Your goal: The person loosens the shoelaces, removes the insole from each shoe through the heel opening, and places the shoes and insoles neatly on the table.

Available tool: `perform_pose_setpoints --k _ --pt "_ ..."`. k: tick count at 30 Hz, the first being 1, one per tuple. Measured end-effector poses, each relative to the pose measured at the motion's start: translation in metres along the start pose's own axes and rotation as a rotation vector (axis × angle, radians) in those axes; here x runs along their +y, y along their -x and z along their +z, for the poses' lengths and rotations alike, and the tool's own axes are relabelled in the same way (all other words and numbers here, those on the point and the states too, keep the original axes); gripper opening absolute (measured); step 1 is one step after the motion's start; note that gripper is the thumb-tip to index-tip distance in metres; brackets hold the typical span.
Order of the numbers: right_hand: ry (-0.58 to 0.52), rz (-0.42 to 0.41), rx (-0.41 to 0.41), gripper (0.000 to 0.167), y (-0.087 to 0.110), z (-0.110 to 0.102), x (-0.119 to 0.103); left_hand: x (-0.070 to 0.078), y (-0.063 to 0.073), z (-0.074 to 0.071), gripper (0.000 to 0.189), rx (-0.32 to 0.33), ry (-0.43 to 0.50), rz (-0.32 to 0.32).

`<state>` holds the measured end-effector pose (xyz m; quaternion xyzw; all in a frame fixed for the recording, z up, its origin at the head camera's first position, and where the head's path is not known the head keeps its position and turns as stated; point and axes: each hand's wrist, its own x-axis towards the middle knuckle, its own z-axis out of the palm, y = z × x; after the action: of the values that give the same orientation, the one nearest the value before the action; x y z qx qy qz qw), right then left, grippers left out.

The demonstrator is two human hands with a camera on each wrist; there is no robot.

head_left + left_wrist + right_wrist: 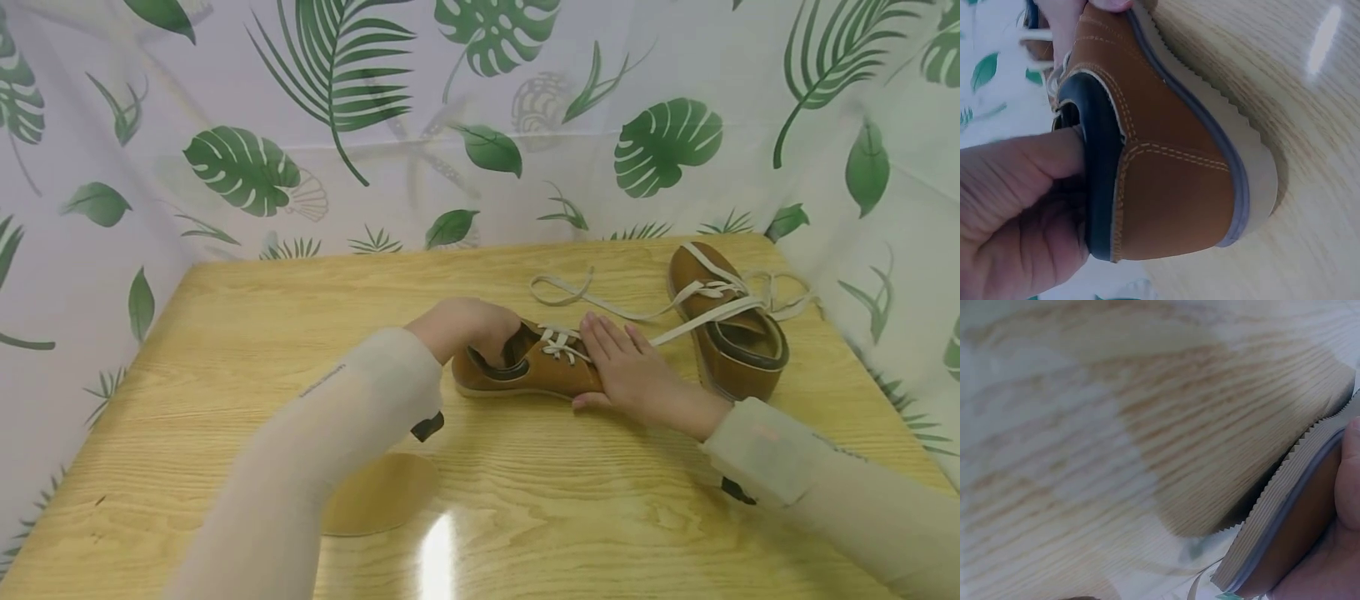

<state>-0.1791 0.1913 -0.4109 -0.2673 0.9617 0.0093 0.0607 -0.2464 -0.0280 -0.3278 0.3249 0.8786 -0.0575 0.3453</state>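
Note:
A brown lace-up shoe (540, 382) with a pale sole and light laces lies on the wooden table, its toe pointing right. My left hand (480, 329) reaches down into its dark-lined opening. In the left wrist view the digits of the left hand (1029, 194) go in past the dark collar (1100, 156) at the heel end, and their tips are hidden inside. Across the toe lies my right hand (633, 371), fingers over the top and thumb along the near side. The right wrist view shows the right hand (1347, 519) against the shoe's side, above the ridged sole (1285, 487).
A second brown shoe (738, 362) stands to the right, its long loose lace (600, 304) trailing left over the table (525, 492). A flat tan oval piece (386, 496) lies near the left forearm, partly covered by it. Leaf-patterned cloth (405, 100) hangs behind and at both sides.

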Motion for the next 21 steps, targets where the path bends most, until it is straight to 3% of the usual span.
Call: perform_pose_setpoints --k 6,13,17,21 --pt "-0.008 -0.004 0.008 0.101 0.000 0.004 0.002 0.000 -0.008 0.000 0.016 -0.072 -0.023 -0.010" --pt "-0.007 -0.016 0.013 0.102 0.001 0.004 0.003 0.010 -0.016 0.000 0.023 -0.172 -0.153 -0.009" --pt "-0.013 -0.018 0.015 0.101 0.002 0.003 0.003 0.011 -0.015 0.001 0.021 -0.193 -0.151 -0.012" --pt "-0.013 -0.019 0.014 0.101 0.001 0.001 0.002 0.009 -0.014 0.002 0.022 -0.173 -0.129 -0.004"
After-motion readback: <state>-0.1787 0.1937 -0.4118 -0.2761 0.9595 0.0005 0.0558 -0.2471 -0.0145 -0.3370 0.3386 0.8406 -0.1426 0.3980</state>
